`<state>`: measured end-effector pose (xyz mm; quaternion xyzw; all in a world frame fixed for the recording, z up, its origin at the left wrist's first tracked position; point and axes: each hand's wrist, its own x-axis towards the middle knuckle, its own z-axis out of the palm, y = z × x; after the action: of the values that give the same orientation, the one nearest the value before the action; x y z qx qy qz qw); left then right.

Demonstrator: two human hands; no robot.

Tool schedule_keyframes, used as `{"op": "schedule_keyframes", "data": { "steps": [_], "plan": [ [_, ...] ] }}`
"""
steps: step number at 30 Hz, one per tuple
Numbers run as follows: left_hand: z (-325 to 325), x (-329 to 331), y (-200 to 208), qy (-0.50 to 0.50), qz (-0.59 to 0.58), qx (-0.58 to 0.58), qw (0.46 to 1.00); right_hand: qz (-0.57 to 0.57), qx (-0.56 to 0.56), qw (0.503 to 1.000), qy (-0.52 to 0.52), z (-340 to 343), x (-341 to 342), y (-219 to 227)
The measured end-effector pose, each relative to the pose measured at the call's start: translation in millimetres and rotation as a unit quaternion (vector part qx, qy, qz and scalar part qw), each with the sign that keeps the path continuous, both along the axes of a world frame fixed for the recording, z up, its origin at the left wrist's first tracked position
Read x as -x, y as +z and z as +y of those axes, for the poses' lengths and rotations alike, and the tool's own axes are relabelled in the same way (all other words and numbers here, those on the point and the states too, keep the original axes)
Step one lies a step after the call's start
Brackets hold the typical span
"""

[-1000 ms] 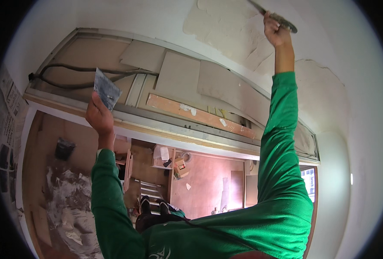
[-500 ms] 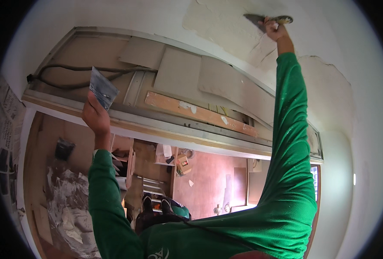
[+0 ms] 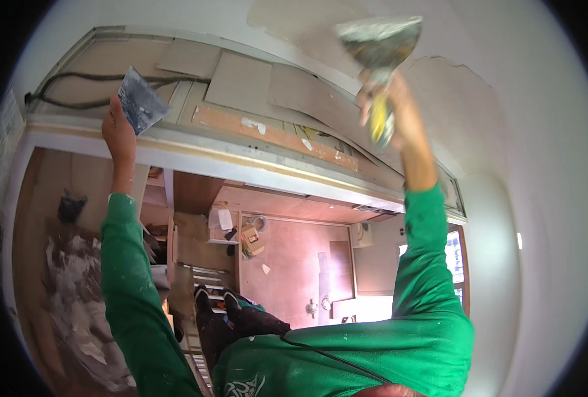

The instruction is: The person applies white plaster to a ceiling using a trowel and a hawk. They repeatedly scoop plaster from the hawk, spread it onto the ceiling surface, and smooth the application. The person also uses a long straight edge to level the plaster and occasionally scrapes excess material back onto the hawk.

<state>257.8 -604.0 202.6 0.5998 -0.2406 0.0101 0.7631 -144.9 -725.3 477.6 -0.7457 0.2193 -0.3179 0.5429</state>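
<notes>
Far left, low: brown surface smeared with white material (image 3: 85, 284), small dark squarish object (image 3: 72, 206) lying above the smears in view; can't tell what it is. Higher up, thick dark looped cable (image 3: 75, 76) in the long recess.

Left hand (image 3: 117, 135), arm raised in a green sleeve: thumb and fingers closed around the lower left edge of a flat grey square plate (image 3: 143, 106). Plate is tilted, in front of the recess, its face scuffed.

Centre: 2 black shoes (image 3: 202, 292) on a silver rung ladder (image 3: 209, 270), small brown cardboard box (image 3: 252, 241) on the pinkish floor (image 3: 291, 284) beyond. Grey-beige flat panels (image 3: 241, 83) lie in the recess, orange-brown wooden strip (image 3: 277, 137) with white blotches in front of them.

Right hand (image 3: 403, 112), motion-blurred: fingers wrapped around the yellow handle of a wide grey metal putty knife (image 3: 380, 46). Blade points up, white material along its edge; can't tell if it touches the white surface behind. Ragged-edged beige patch (image 3: 456, 99) right of it.
</notes>
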Motion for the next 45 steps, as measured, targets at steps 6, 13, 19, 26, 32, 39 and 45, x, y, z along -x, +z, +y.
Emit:
{"op": "schedule_keyframes", "data": {
  "steps": [6,13,19,26,32,39,45],
  "plan": [
    [98,158,16,-0.41,0.474,0.242,0.741,0.275,0.409,0.858,0.147,162,-9,-87],
    [245,193,34,-0.344,0.438,0.302,0.774,0.279,0.499,0.81,0.129,232,-51,-136],
    [394,179,-3,-0.171,0.392,0.297,0.854,0.277,0.558,0.775,0.109,256,-121,-178],
    [622,198,-140,0.06,0.453,-0.085,0.885,0.231,0.391,0.78,0.432,388,-181,-267],
    [627,246,-161,0.035,0.449,-0.094,0.888,0.203,0.447,0.747,0.448,459,-262,-328],
    [622,243,-169,0.092,0.411,-0.145,0.895,0.283,0.482,0.669,0.491,436,-295,-369],
    [627,238,-189,0.071,0.419,-0.169,0.889,0.377,0.567,0.563,0.469,420,-283,-350]
  ]
}}
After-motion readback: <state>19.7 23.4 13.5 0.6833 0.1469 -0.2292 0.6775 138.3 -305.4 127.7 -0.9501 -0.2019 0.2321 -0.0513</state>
